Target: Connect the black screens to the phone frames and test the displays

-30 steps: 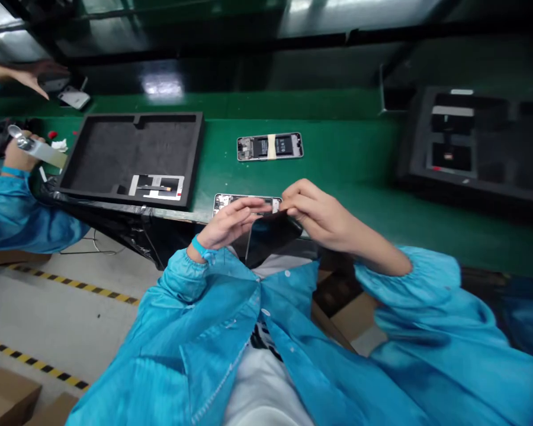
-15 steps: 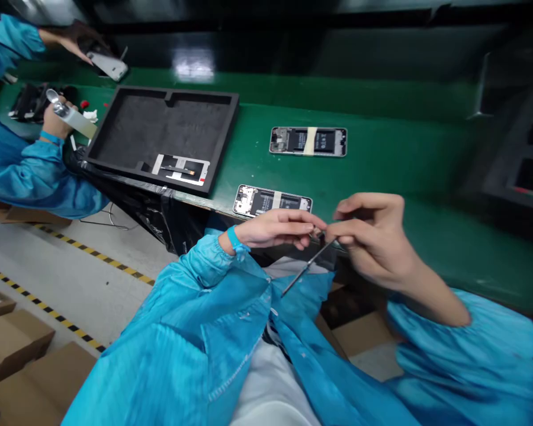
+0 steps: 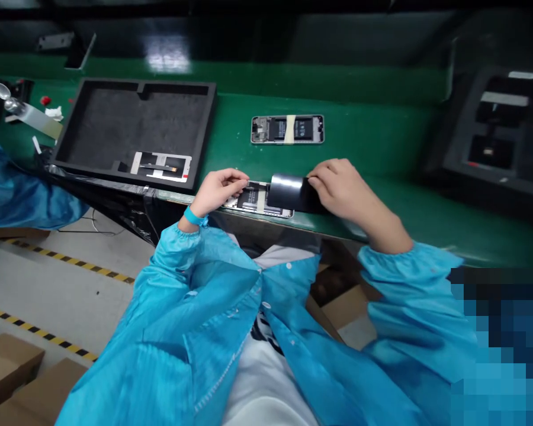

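Observation:
My left hand [image 3: 217, 192] lies with its fingers on the left part of an open phone body [image 3: 257, 200], which sits on the green bench [image 3: 382, 204] near its front edge. Its battery area and a pale tape strip show. My right hand [image 3: 343, 190] pinches a glossy black flexible sheet [image 3: 291, 193], whose left end curves over the phone's right part and hides it. A second phone body [image 3: 287, 129] with a pale tape strip lies farther back, beyond both hands.
A black foam tray [image 3: 133, 86] with a white-and-black card [image 3: 160, 167] stands to the left on the bench. A dark tray [image 3: 488, 136] sits at the right. A co-worker's blue sleeve [image 3: 9, 195] shows at the left edge. Cardboard boxes [image 3: 9, 367] lie on the floor.
Both my hands have moved down to the phone body. The black sheet now lies over its right part. The co-worker's hand and the phone near it have left the view.

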Motion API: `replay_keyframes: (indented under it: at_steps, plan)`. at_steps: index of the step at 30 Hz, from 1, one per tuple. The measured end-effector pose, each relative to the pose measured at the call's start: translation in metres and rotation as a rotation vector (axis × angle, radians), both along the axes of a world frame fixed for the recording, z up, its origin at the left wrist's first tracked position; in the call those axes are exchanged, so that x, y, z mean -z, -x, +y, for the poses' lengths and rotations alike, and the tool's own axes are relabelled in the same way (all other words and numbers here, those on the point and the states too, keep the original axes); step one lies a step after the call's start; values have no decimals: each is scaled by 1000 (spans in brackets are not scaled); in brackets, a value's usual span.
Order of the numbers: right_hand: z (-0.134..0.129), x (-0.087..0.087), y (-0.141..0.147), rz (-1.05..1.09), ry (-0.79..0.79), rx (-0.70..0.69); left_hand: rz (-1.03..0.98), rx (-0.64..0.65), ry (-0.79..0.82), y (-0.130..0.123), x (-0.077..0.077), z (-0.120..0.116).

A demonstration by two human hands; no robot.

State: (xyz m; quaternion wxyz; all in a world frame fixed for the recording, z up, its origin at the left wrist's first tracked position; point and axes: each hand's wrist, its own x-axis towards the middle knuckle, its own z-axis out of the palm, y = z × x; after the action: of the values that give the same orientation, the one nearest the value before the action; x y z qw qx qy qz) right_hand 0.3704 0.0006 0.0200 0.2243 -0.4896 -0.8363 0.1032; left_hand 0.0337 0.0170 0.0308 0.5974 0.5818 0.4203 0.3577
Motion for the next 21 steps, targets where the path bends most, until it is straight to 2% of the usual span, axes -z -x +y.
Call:
replay_keyframes:
  at_steps: [2,4,6,8,10,12,15,18,21]
  plan:
    - [-4,-6,28,27,-53,38,5,38,31,-1,-2,3]
    - [-10,-11,63,81,-76,-28,6,60,41,0,-3,4]
    - [-13,-10,93,125,-75,-111,17,76,30,3,-4,2]
    - [-14,-4,110,164,-66,-136,50,71,-37,8,-3,-2]
    - [-13,4,114,188,-77,-132,139,30,-217,16,-2,-7]
    - [-14,8,110,181,-128,-146,268,-3,-480,25,1,-14]
    - [-17,8,104,138,-215,-177,431,57,-781,37,9,-21]
    - [-20,4,106,87,-245,-181,526,115,-854,42,19,-23]
    - [-22,1,112,45,-245,-155,578,109,-857,42,25,-24]
